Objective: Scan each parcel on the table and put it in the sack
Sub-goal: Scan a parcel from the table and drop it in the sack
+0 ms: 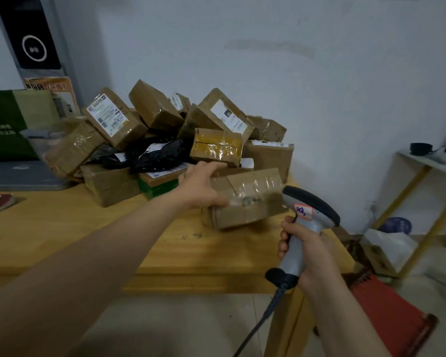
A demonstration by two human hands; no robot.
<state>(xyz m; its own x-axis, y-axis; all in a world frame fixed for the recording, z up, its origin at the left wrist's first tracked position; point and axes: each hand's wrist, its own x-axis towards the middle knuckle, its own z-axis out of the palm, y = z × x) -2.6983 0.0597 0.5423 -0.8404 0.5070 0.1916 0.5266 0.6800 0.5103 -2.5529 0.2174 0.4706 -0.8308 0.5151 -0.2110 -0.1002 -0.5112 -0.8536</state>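
Left arm (88,266): bare, reaching long across the frame from the bottom corner, out over the tabletop (75,228).
Left hand (200,188): clamped on the left end of a brown box (245,199), fingers curled over its far top edge, thumb on the near face.
Brown box: tilted, shiny tape across its top, at the near right edge of the heap; whether its lower edge touches the wood, I cannot tell.
Right hand (309,256): wrapped firmly round the grey handle of a scanner (304,220), fingers closed on its front.
Scanner: upright, black head aimed at the box's right end and just beside it, with a small handwritten label on the neck.
Cable (258,320): dark, dropping from the scanner's base, down below the right hand and out of frame.
Pile of parcels (165,130): stacked beyond the left hand, brown taped boxes at all angles, some showing white labels.
Black bags (155,153): sunk in the middle of the heap, just left of the left hand.
Yellow-taped box (216,146): right above the left hand's fingers.
Shelf (428,176): pale, well off to the right of the right hand, against the wall.
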